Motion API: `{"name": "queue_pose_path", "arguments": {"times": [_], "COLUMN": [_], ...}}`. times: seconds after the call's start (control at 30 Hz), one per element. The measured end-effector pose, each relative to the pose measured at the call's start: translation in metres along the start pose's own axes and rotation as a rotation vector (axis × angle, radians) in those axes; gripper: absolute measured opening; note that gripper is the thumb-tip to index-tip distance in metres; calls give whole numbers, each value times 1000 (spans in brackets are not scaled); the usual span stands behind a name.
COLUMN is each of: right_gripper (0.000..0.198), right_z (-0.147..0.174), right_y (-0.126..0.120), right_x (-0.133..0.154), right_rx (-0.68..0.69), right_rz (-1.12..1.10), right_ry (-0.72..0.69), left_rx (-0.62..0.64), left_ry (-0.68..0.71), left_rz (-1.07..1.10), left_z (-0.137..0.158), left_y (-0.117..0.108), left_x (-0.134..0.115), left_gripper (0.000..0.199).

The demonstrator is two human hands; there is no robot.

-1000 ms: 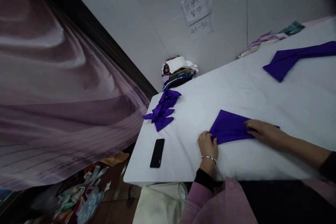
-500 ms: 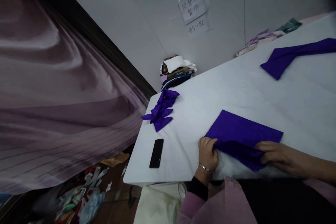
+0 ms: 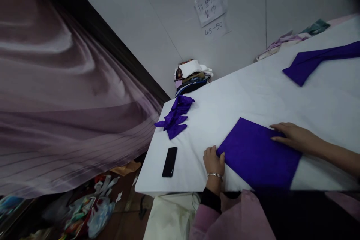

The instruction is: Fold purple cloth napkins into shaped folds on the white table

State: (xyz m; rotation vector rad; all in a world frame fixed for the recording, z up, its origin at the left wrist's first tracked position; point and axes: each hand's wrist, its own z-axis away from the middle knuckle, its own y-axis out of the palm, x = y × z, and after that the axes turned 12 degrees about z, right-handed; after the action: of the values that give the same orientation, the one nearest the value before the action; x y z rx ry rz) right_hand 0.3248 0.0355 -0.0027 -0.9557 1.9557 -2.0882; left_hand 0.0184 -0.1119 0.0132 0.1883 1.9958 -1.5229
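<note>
A purple cloth napkin (image 3: 258,153) lies spread on the white table at the front, its near edge reaching the table's front edge. My left hand (image 3: 214,162), with a bracelet on the wrist, has its fingers curled at the napkin's left corner, the cloth between thumb and forefinger. Across the upper right edge of the napkin rests my right hand (image 3: 294,137), fingers stretched out and thumb apart, touching the cloth from above.
A black phone (image 3: 169,162) and a crumpled purple napkin (image 3: 174,117) lie on the left of the white table (image 3: 225,108). Another purple napkin (image 3: 315,60) lies at the right. Folded clothes (image 3: 192,77) are stacked behind. A pinkish curtain (image 3: 84,127) hangs at left.
My right hand has let go of the near fold and moved up to the far right edge. The napkin's near part now lies opened out toward me. My left hand shifted slightly left.
</note>
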Motion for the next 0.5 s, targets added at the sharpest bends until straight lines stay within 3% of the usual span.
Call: {"name": "queue_pose_path", "arguments": {"times": [0.13, 0.23, 0.37, 0.43, 0.5], "right_gripper": [28, 27, 32, 34, 39], "right_z": [-8, -19, -40, -44, -40], "right_y": [1, -7, -30, -39, -41], "right_x": [2, 0, 7, 23, 48], "right_rx": [100, 120, -61, -173, -102], "right_rz": [10, -3, 36, -58, -351], "right_ry": [-7, 6, 20, 24, 47], "left_rx": [1, -56, -203, -235, -196], "left_ry": [-16, 8, 105, 129, 145], "left_rz": [39, 113, 181, 306, 481], "left_z": [-9, -19, -41, -47, -45], "left_y": [5, 3, -11, -16, -15], "left_x": [-5, -7, -20, -36, -59], "left_gripper": [5, 8, 9, 10, 10]}}
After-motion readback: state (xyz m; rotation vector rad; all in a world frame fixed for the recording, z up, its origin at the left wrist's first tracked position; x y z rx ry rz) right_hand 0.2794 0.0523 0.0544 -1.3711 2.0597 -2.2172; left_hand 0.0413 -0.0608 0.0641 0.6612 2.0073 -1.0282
